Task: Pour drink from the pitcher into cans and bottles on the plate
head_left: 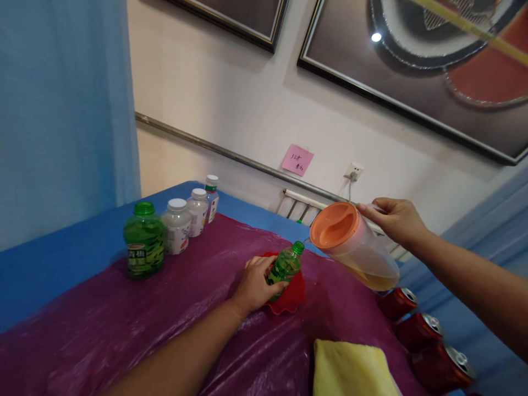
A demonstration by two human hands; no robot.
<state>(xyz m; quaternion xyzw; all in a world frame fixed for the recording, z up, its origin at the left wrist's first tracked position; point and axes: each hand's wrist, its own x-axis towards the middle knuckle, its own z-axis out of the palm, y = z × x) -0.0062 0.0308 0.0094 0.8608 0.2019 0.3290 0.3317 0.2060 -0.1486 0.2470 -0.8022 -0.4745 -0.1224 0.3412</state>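
My left hand (258,283) is wrapped round a small green bottle (286,264) without a cap, which stands slightly tilted on a red scalloped mat (293,294). In my right hand (394,220) is the handle of a clear pitcher (363,256) with an orange lid (335,224). The pitcher is tipped to the left, its spout side close above the bottle's mouth. Yellowish liquid lies low in the pitcher. Whether any liquid is flowing is too small to tell.
At the left stand an open green bottle (143,242) and several white-capped bottles (177,225). Red cans (439,366) line the right edge. A yellow cloth (352,368) lies at the front on the purple plastic sheet (165,319). Behind are a wall rail (239,159) and a socket (353,171).
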